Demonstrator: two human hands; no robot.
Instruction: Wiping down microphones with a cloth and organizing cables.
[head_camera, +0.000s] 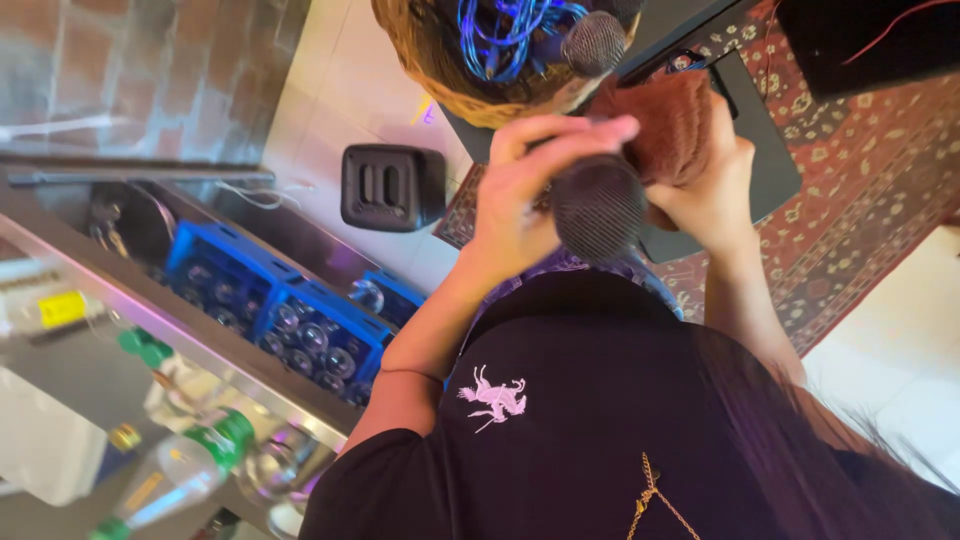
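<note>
**Over the patterned rug: microphone mid-wipe, cloth on the handle**

Above the red patterned rug (860, 190), chest-high. Left hand (520, 200) wrapped around a dark microphone (598, 208), fingers curled tight on the body just behind the mesh head, head aimed toward the camera. Right hand (712, 190) bunched around a brown cloth (668, 122), fingers closed on it, cloth pressed against the microphone's handle end. Judged as cleaning under way, not finished: cloth on the handle only, mesh head uncovered. Second microphone (594, 42) already lying in a woven basket (440, 70) among blue cables (500, 30); wiped or not, impossible to say.

Hidden: most of the handle, behind cloth and palms. Right fingertips buried in the fabric. Basket cut off at the top edge. Off to the left, blurred: blue crates (262, 300) of bottles under a metal counter (180, 330), a small black speaker (392, 187) on the pale floor. Dirt on the microphone too small to make out.
</note>
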